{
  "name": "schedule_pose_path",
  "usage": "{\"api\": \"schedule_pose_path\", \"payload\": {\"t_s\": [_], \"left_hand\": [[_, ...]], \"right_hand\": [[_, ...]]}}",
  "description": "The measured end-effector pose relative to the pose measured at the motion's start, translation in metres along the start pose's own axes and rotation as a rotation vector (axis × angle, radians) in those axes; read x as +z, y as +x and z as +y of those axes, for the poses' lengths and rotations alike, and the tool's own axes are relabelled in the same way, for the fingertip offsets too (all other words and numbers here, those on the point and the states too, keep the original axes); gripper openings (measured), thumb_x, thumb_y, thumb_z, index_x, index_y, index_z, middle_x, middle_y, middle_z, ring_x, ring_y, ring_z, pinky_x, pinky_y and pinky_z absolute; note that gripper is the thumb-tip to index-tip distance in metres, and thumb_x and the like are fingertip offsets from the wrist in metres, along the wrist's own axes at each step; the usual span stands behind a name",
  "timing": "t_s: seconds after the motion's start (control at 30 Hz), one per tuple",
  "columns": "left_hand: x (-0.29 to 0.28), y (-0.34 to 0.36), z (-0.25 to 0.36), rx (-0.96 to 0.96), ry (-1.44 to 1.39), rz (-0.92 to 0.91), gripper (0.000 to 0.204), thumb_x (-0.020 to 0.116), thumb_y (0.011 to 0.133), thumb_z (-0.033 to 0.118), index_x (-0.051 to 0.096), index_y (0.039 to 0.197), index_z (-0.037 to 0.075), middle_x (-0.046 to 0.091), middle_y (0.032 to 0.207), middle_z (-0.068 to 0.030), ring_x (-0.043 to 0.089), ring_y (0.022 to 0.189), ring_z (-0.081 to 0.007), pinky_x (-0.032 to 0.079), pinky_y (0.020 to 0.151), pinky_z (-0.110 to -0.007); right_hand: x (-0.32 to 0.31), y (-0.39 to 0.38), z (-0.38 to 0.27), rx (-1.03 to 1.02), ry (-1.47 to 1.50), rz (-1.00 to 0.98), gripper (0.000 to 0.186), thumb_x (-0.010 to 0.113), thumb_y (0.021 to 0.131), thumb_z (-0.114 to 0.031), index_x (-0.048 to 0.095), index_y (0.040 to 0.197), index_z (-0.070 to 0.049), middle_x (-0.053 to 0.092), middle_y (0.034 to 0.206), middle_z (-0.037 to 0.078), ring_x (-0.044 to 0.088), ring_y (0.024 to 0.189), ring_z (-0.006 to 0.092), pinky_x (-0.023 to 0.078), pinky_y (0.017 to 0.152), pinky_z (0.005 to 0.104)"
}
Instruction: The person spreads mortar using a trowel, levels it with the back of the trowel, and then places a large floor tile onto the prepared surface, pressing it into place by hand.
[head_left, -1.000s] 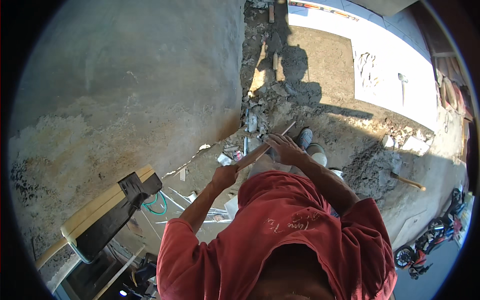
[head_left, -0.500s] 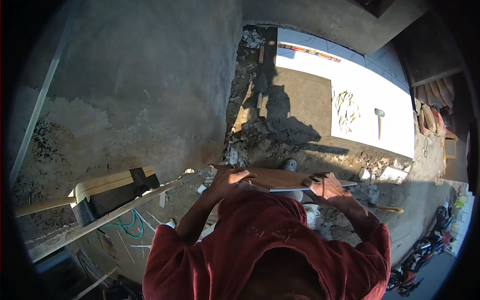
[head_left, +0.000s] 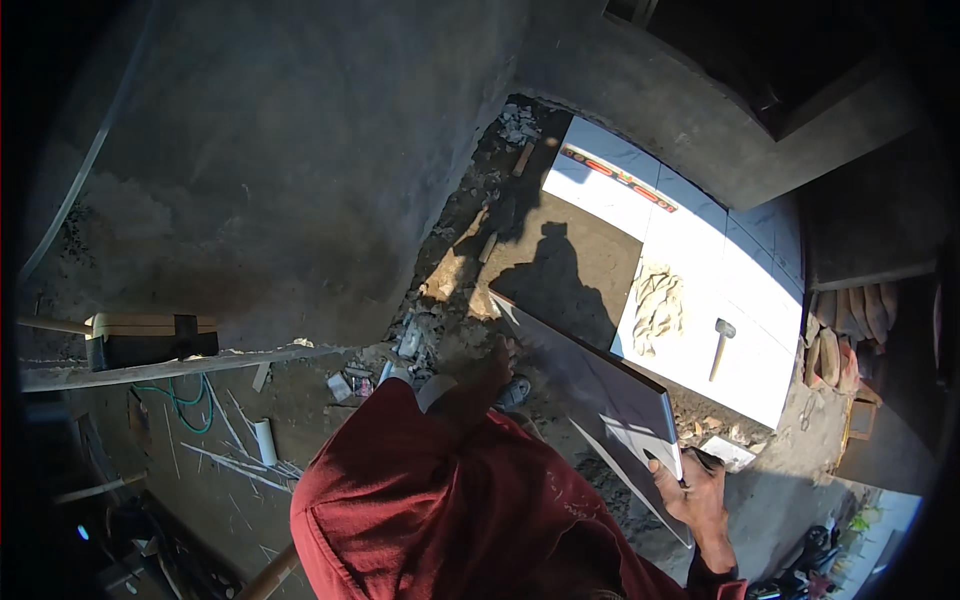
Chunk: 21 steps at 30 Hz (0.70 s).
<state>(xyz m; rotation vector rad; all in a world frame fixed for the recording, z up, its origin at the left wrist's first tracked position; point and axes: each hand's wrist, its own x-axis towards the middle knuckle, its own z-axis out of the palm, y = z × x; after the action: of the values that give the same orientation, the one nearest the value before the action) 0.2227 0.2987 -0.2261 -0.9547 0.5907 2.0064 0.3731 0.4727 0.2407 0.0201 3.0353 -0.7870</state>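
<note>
A large rectangular tile (head_left: 590, 380), dark on the upper face with pale sunlit patches, slants in front of my body. My left hand (head_left: 500, 360) holds its far left edge, partly hidden by my arm, and my right hand (head_left: 690, 500) grips its near right end. Beyond it white tiles (head_left: 750, 320) are laid around a bare mortar patch (head_left: 580, 230) crossed by my shadow. A red and black level (head_left: 615, 175), a rubber mallet (head_left: 722, 345) and a crumpled pale cloth or glove pile (head_left: 655, 305) lie on the white tiles.
Grey walls (head_left: 280, 150) bound the left and back. Rubble (head_left: 410, 340) runs along the wall base. A boxy black and beige object (head_left: 150, 340) stands at left above a green hose (head_left: 185, 410) and white pipes (head_left: 240, 460). Sacks (head_left: 840, 330) are stacked at right; motorcycles (head_left: 810, 560) stand beyond.
The board in my hands has swung from horizontal to a diagonal, with my right hand lower and nearer. My body and view have turned, bringing the white tiled floor closer to centre.
</note>
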Motion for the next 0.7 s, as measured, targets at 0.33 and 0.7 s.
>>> {"api": "schedule_pose_path", "payload": {"t_s": [0.33,0.7], "left_hand": [[0.144,0.06,-0.002,-0.017,0.342,-0.29,0.048,0.035,0.098,0.046,0.044,0.132,0.014,0.051,0.131,-0.0078,0.046,0.122,-0.0241,0.035,0.103,-0.041],[0.15,0.071,0.084,-0.08,0.355,-0.369,0.043,0.047,0.096,0.035,0.048,0.128,0.006,0.058,0.119,-0.0088,0.052,0.111,-0.0211,0.042,0.094,-0.037]], "right_hand": [[-0.052,-0.05,0.152,0.673,0.24,0.447,0.04,0.071,0.084,-0.023,0.06,0.106,0.009,0.067,0.087,0.01,0.06,0.076,0.0132,0.047,0.066,0.0266],[0.034,-0.039,0.417,0.87,0.624,0.955,0.054,0.07,0.085,-0.017,0.047,0.125,0.011,0.056,0.114,0.012,0.051,0.103,0.0188,0.039,0.094,0.0291]]}}
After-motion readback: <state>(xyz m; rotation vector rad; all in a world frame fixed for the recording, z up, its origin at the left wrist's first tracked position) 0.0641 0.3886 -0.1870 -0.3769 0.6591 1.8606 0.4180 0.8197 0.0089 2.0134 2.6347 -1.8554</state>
